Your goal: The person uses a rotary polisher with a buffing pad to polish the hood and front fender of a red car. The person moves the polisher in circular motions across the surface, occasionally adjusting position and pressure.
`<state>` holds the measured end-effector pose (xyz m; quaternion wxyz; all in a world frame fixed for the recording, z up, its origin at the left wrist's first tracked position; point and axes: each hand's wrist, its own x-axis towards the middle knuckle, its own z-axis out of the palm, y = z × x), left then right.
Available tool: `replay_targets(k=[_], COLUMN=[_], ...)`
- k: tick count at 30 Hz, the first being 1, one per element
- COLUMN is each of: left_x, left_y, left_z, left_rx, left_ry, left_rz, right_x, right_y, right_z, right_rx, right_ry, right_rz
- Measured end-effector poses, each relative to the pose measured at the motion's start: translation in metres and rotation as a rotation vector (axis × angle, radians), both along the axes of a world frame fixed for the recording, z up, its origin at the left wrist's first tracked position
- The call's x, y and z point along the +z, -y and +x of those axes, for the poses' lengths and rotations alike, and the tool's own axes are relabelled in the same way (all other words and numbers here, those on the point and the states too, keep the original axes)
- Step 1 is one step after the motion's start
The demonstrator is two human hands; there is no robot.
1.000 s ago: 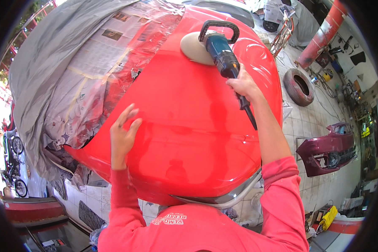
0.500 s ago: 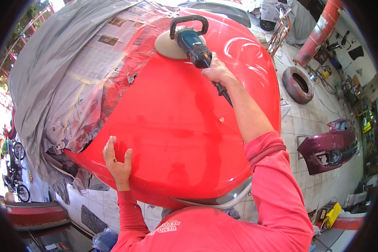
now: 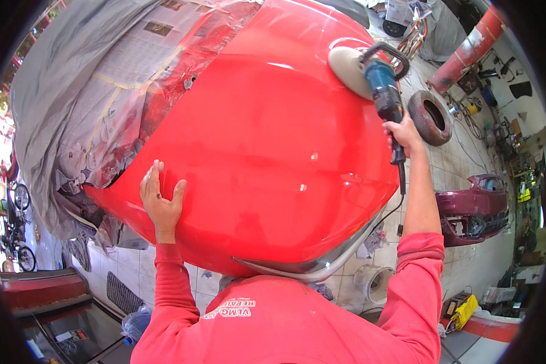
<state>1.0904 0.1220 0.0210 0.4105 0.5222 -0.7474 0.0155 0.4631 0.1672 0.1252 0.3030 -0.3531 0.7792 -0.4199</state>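
Observation:
My right hand (image 3: 405, 134) is wrapped round the rear handle of a teal and black polisher (image 3: 383, 88). The tool's round pale pad (image 3: 349, 71) rests against the far right side of a glossy red car hood (image 3: 249, 145). A black loop handle (image 3: 394, 54) tops the polisher, and its cord (image 3: 400, 182) hangs from the near end. On the hood's near left part my left hand (image 3: 162, 203) lies flat, fingers stretched and thumb apart, holding nothing.
Grey sheeting (image 3: 45, 121) and taped newspaper (image 3: 112, 97) cover the car's left side. To the right are a tyre (image 3: 431, 118), a maroon bumper (image 3: 473, 209), a red pillar (image 3: 467, 51) and a white bucket (image 3: 373, 283) on the tiled floor.
My right hand has carried the polisher to the right across the hood, from its far middle to the right side. My left hand stays on the hood, nearly in place.

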Motion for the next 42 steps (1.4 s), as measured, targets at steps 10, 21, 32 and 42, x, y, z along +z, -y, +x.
replay_targets(k=[10, 21, 32, 42], left_x=[0.007, 0.012, 0.004, 0.003], left_y=[-0.001, -0.003, -0.004, 0.001], left_z=[-0.004, -0.001, -0.002, -0.005], left_rx=[-0.031, -0.033, -0.026, -0.029], left_ry=[-0.015, -0.004, -0.093, 0.027], left_rz=[-0.010, -0.040, -0.001, -0.011], right_x=[-0.005, 0.017, 0.021, 0.003], right_y=[-0.010, 0.151, 0.238, 0.135], right_z=[-0.014, 0.111, 0.183, 0.064], right_rx=[-0.081, 0.212, 0.318, 0.170], right_ry=[0.044, -0.076, -0.245, -0.165], right_rz=[0.040, 0.028, 0.111, -0.002])
